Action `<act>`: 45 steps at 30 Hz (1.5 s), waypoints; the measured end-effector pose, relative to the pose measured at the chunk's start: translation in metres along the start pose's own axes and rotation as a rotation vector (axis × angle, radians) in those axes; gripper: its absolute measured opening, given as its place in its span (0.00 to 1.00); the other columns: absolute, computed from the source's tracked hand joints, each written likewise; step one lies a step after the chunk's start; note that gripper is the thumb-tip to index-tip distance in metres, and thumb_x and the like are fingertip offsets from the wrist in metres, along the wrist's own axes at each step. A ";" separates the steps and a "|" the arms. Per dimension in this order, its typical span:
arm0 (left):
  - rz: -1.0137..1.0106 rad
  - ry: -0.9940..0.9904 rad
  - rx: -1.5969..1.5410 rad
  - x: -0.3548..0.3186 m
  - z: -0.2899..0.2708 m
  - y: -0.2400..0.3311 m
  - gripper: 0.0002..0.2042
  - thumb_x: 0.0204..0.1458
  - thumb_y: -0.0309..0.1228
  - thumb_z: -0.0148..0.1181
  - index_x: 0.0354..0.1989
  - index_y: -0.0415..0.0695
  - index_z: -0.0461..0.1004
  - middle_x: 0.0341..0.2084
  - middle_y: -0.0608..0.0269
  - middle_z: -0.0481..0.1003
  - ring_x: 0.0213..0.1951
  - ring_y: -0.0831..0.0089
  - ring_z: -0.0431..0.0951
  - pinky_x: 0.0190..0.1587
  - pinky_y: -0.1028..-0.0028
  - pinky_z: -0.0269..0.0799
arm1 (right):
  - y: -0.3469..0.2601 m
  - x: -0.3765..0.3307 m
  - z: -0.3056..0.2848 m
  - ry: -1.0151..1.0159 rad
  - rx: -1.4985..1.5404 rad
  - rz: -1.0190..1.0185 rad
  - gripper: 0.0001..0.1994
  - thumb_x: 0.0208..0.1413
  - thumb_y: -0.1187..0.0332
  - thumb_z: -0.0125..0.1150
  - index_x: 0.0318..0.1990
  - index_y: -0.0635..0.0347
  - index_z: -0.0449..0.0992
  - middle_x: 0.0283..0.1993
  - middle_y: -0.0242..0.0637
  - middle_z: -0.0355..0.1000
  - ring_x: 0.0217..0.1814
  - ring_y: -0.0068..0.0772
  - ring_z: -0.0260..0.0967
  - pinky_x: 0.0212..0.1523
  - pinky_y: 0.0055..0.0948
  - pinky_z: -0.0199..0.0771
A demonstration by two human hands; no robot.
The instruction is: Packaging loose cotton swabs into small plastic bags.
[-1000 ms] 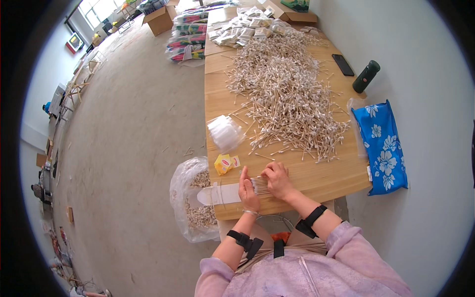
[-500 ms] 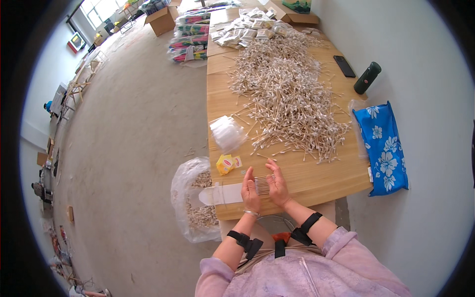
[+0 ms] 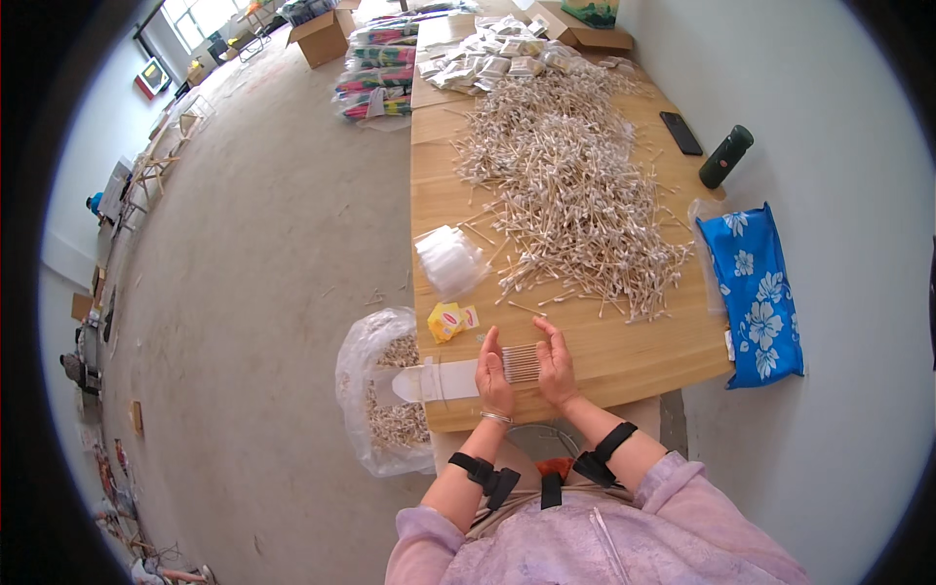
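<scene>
A neat row of cotton swabs (image 3: 523, 364) lies side by side on the table's near end, between my two hands. My left hand (image 3: 494, 378) stands on edge at the left ends of the swabs, fingers stretched out. Facing it, my right hand (image 3: 556, 367) is open at their right ends, fingers extended and slightly curved. A flat white strip (image 3: 458, 380) runs leftward from beside my left hand to a rounded piece at the table edge. Just beyond lie yellow and white cards (image 3: 448, 322) and a stack of clear plastic bags (image 3: 451, 261).
A large heap of loose cotton swabs (image 3: 565, 185) covers the table's middle, with small filled packets (image 3: 492, 57) behind. Along the right are a phone (image 3: 681, 134), a dark green bottle (image 3: 726, 157) and a blue flowered pouch (image 3: 756, 297). A clear bag of swabs (image 3: 363, 419) hangs at left.
My right hand has shifted slightly right, showing more of the swab row. My left hand stays about where it was.
</scene>
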State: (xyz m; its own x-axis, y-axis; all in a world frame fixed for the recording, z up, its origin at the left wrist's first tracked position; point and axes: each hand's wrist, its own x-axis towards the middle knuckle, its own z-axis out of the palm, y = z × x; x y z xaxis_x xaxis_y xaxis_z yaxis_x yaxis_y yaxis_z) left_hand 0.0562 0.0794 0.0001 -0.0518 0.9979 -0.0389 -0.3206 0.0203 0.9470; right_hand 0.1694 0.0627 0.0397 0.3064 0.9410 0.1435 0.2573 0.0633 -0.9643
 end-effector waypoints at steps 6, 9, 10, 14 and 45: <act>-0.033 -0.046 -0.057 0.001 -0.001 -0.004 0.27 0.65 0.43 0.36 0.63 0.32 0.55 0.63 0.51 0.58 0.65 0.66 0.56 0.67 0.69 0.48 | 0.002 0.005 0.004 -0.077 0.134 0.025 0.19 0.65 0.67 0.40 0.59 0.65 0.63 0.65 0.45 0.60 0.71 0.39 0.49 0.69 0.32 0.45; -0.042 -0.059 -0.085 0.003 -0.003 -0.003 0.28 0.65 0.45 0.36 0.63 0.31 0.54 0.63 0.51 0.58 0.66 0.65 0.55 0.68 0.68 0.47 | 0.004 0.004 -0.008 -0.048 0.132 -0.016 0.21 0.65 0.65 0.40 0.61 0.67 0.60 0.66 0.47 0.57 0.73 0.41 0.46 0.70 0.33 0.43; -0.045 -0.062 -0.094 0.003 -0.004 -0.003 0.28 0.65 0.45 0.36 0.63 0.31 0.54 0.63 0.51 0.57 0.66 0.65 0.55 0.68 0.68 0.47 | 0.005 0.003 -0.014 -0.014 0.120 -0.033 0.22 0.65 0.65 0.40 0.63 0.68 0.58 0.67 0.48 0.55 0.74 0.43 0.44 0.70 0.34 0.42; -0.058 -0.063 -0.119 0.001 0.001 0.004 0.28 0.65 0.44 0.36 0.63 0.31 0.54 0.63 0.50 0.57 0.66 0.65 0.55 0.68 0.67 0.47 | 0.008 -0.009 -0.033 -0.165 -0.450 -0.214 0.29 0.62 0.60 0.45 0.66 0.69 0.51 0.70 0.52 0.47 0.75 0.48 0.38 0.72 0.39 0.38; 0.354 -0.602 1.310 -0.053 -0.028 0.059 0.30 0.53 0.45 0.55 0.63 0.47 0.60 0.44 0.57 0.65 0.47 0.59 0.63 0.51 0.61 0.56 | 0.005 -0.023 -0.021 -0.515 -1.123 -0.396 0.53 0.44 0.41 0.56 0.67 0.73 0.40 0.72 0.57 0.36 0.76 0.51 0.29 0.74 0.43 0.26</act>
State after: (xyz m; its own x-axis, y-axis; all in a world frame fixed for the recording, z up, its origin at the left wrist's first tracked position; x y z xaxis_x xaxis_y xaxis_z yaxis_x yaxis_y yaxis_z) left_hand 0.0134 0.0263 0.0490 0.5515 0.8309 0.0740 0.7015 -0.5100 0.4979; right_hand 0.1830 0.0341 0.0361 -0.2877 0.9572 0.0309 0.9488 0.2892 -0.1272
